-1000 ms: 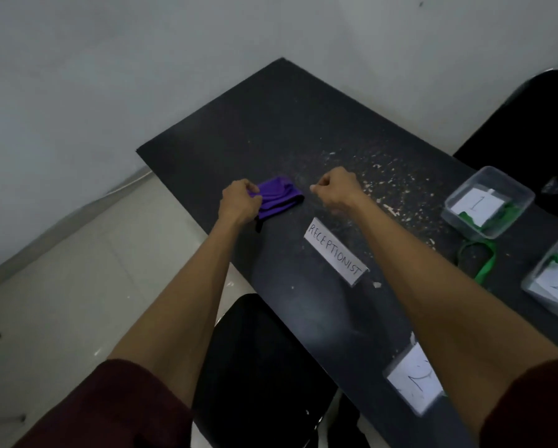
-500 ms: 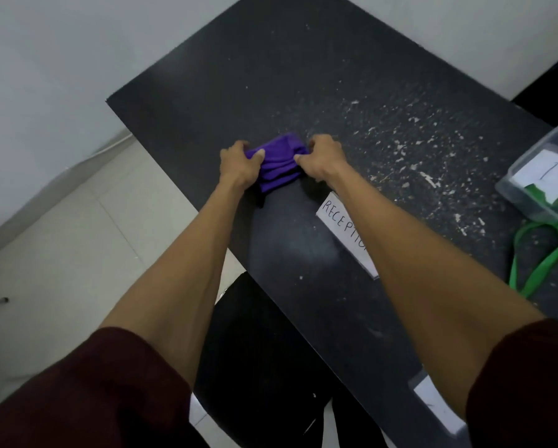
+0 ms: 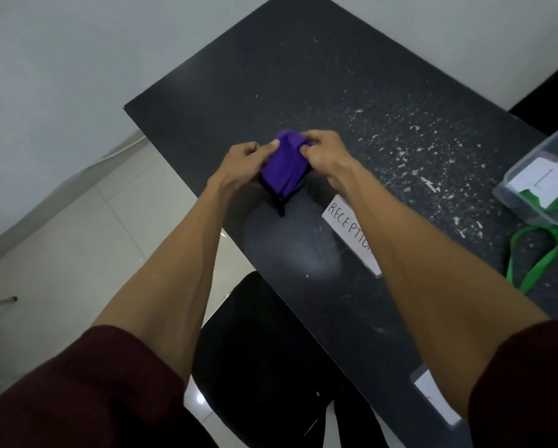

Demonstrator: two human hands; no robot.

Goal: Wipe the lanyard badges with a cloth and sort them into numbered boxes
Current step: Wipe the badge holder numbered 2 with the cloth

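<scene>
A purple cloth (image 3: 284, 166) hangs bunched just above the black table (image 3: 319, 76), near its left edge. My left hand (image 3: 242, 160) pinches the cloth's upper left part. My right hand (image 3: 323, 150) grips its upper right part. A white card badge (image 3: 345, 227) lettered "RECEPTIO..." lies flat on the table under my right forearm, partly hidden by it. A clear plastic box (image 3: 536, 176) with a paper marked 1 and green lanyard inside stands at the right edge. A green lanyard loop (image 3: 536, 257) lies on the table below that box.
Another clear box with a white paper label (image 3: 433, 399) shows at the near table edge beside my right arm. A black chair seat (image 3: 271, 367) sits below the table's near edge. White tiled floor lies to the left, and a pale wall stands behind the table.
My right hand came to the cloth and took hold of it. Both hands then lifted the cloth off the table and bunched it upright. The view shifted left and down.
</scene>
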